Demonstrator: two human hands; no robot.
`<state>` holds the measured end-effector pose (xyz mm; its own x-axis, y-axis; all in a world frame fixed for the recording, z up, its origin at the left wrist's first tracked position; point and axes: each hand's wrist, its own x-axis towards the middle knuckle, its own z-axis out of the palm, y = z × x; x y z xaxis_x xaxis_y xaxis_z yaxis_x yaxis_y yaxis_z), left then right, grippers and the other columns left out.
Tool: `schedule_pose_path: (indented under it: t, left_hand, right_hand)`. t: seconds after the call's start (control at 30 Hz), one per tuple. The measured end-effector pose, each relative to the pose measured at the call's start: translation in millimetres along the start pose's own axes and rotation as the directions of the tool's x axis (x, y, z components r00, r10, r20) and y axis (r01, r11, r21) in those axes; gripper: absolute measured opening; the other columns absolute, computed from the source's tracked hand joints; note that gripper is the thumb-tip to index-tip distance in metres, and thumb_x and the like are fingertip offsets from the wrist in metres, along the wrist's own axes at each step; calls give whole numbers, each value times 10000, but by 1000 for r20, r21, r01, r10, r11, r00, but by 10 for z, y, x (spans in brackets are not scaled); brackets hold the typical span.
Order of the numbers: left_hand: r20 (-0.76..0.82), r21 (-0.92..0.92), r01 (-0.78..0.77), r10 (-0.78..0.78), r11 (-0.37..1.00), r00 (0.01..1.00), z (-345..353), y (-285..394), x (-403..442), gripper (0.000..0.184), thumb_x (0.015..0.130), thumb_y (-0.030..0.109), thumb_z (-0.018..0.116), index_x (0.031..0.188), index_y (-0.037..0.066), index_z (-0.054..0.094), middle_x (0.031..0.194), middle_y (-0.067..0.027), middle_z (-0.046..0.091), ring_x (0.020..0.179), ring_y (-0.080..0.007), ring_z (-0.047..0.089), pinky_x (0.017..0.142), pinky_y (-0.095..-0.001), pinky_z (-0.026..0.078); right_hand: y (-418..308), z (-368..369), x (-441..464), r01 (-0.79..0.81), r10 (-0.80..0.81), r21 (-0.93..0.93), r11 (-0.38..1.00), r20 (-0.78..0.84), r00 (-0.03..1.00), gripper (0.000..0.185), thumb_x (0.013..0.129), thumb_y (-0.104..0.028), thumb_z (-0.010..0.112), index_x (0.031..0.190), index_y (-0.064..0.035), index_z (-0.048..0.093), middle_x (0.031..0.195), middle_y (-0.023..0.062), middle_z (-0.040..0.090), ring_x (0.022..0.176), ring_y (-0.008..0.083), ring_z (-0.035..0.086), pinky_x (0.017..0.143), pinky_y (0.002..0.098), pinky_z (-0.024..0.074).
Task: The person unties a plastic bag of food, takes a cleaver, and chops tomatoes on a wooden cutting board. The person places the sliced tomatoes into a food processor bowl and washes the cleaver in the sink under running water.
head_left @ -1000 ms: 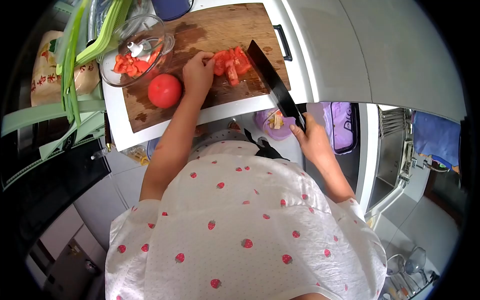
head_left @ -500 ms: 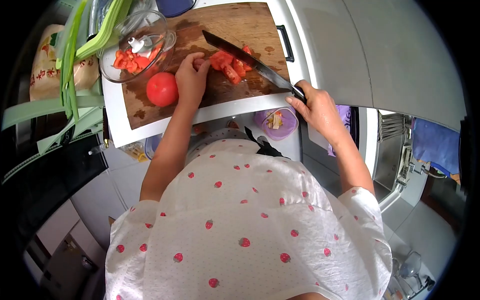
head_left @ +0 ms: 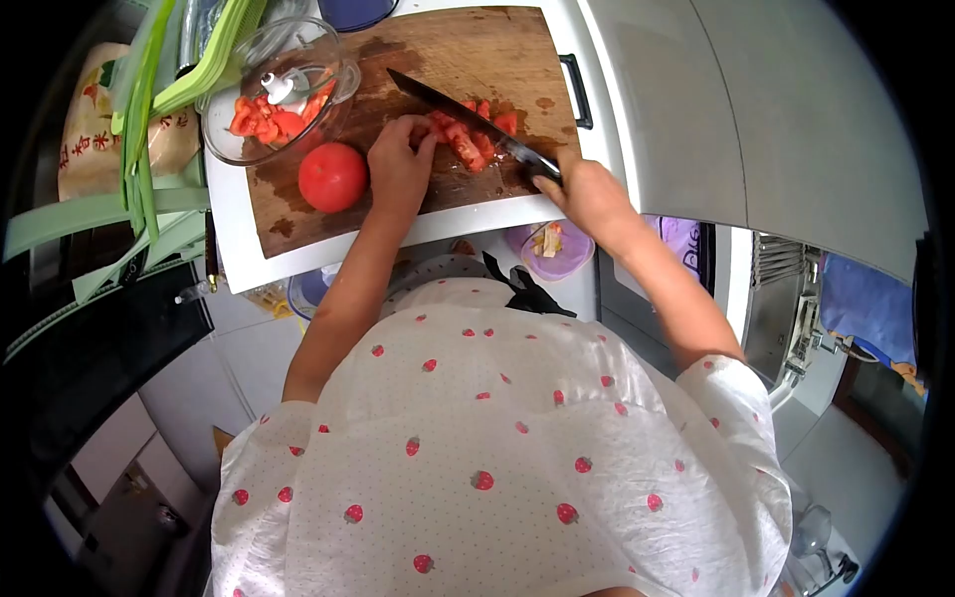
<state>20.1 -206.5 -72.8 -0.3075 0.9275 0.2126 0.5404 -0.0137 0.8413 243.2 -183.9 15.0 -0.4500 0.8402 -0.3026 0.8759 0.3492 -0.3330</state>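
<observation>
My right hand [head_left: 594,202] is wrapped around the dark handle of a kitchen knife [head_left: 463,116]. The blade crosses the cut tomato [head_left: 468,149], its tip pointing to the upper left. With bent fingers, my left hand [head_left: 400,164] steadies the left end of the cut tomato; the fingertips are partly hidden. A whole tomato [head_left: 332,177] rests just left of that hand. All of this is on a wet wooden cutting board [head_left: 328,227]. At the board's left, a clear bowl [head_left: 350,80] with a white central post holds tomato chunks [head_left: 267,121].
Green onions [head_left: 139,149] and a green rack [head_left: 214,65] stand at the far left beside a printed bag [head_left: 85,149]. A dark blue container [head_left: 356,12] sits behind the board. Below the counter edge is a purple-lined bin [head_left: 557,261] with scraps.
The knife and my right hand have moved left and slightly inward, over the tomato pieces. My left hand has shifted a little right and down, against the pieces.
</observation>
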Motion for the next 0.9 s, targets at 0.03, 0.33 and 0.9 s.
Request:
schedule_pose_path:
  t: [0.03,0.33,0.9]
  left_hand:
    - [41,8,38,-38,999,998,-14,-6,-4,177,771,50,654,943,20,623,853,-120,623,727,-225,610,674,-314,481]
    - [175,275,-378,341,884,924,-66,171,-15,338,701,24,676,1025,104,626,1064,-94,542,987,-297,497,866,-415,416]
    - [8,186,37,-39,982,999,-5,120,-448,276,714,149,754,918,19,620,764,-88,613,684,-197,590,640,-301,481]
  right_hand:
    - [-17,59,19,3,-3,2,1000,-1,1000,332,860,-304,595,883,14,502,725,230,613,737,411,600,652,482,470]
    - [52,161,-124,14,61,349,937,-204,977,366,857,-302,624,1024,13,548,748,224,621,708,360,610,653,408,476]
    - [3,89,-831,-91,104,326,941,-23,994,331,841,-278,632,908,24,517,710,247,593,748,420,587,638,463,454]
